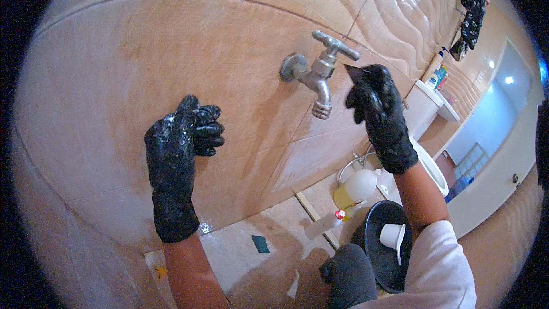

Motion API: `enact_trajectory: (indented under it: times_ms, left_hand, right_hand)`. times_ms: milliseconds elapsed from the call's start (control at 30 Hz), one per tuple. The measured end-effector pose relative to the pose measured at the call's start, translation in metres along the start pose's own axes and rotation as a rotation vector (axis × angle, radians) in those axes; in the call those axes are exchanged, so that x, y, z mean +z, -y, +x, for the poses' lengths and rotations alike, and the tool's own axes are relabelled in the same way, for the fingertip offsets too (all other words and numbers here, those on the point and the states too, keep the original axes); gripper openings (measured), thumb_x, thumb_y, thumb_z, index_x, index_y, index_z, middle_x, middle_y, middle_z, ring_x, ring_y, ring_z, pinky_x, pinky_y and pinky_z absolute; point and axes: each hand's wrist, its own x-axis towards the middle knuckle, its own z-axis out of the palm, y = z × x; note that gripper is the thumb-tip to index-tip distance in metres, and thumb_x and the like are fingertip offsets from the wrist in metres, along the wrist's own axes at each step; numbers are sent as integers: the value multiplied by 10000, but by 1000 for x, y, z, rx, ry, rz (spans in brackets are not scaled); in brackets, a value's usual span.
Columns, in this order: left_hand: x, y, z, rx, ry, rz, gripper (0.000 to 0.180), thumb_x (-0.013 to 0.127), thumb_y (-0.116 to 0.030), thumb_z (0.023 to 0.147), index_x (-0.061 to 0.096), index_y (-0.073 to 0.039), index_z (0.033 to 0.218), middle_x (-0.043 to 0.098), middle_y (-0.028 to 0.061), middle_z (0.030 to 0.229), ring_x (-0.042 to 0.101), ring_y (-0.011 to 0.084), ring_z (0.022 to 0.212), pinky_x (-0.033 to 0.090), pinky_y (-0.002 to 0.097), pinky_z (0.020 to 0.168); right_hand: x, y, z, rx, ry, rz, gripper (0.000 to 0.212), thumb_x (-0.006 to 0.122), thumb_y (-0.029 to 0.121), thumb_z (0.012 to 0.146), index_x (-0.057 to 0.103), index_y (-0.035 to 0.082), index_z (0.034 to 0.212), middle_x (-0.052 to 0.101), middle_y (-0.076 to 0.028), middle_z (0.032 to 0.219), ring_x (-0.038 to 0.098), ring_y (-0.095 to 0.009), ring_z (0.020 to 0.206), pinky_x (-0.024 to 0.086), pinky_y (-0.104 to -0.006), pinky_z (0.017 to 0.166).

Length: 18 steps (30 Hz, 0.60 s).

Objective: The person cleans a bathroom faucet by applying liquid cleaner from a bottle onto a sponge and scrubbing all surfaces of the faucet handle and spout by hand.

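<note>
Both gloved hands are raised before the tiled wall; the left hand (182, 140), foamy, has its fingers curled on nothing; the right hand (378, 115), fingers loosely bent and empty, is just beside the tap (318, 74); no water runs, so rinsing seems not yet begun.

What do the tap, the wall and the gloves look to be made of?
Tap: metal, dull silver-grey, faint glints. Wall: likely glazed ceramic tile, beige-orange, with grout lines and sheen. Gloves on left hand and right hand: thin black rubber or nitrile, probably; wet gloss, white suds on the left.
</note>
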Motion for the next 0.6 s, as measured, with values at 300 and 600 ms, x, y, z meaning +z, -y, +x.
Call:
enact_trajectory:
  times_ms: [300, 600]
  left_hand:
    - [-9, -8, -2, 48, 4, -15, 389, 479, -342, 877, 650, 3, 815, 627, 87, 629, 593, 139, 506, 451, 235, 457]
    - [-1, -2, -2, 70, -7, -50, 373, 480, -329, 877, 648, -2, 814, 626, 84, 626, 590, 142, 502, 448, 236, 453]
  right_hand:
    - [8, 46, -9, -787, -111, -1101, 217, 633, 131, 715, 575, 128, 924, 577, -55, 667, 523, -226, 481, 415, -333, 435]
    - [10, 34, 8, -955, -14, -1188, 182, 624, 177, 708, 568, 134, 875, 503, -16, 592, 490, -198, 464, 383, -314, 405]
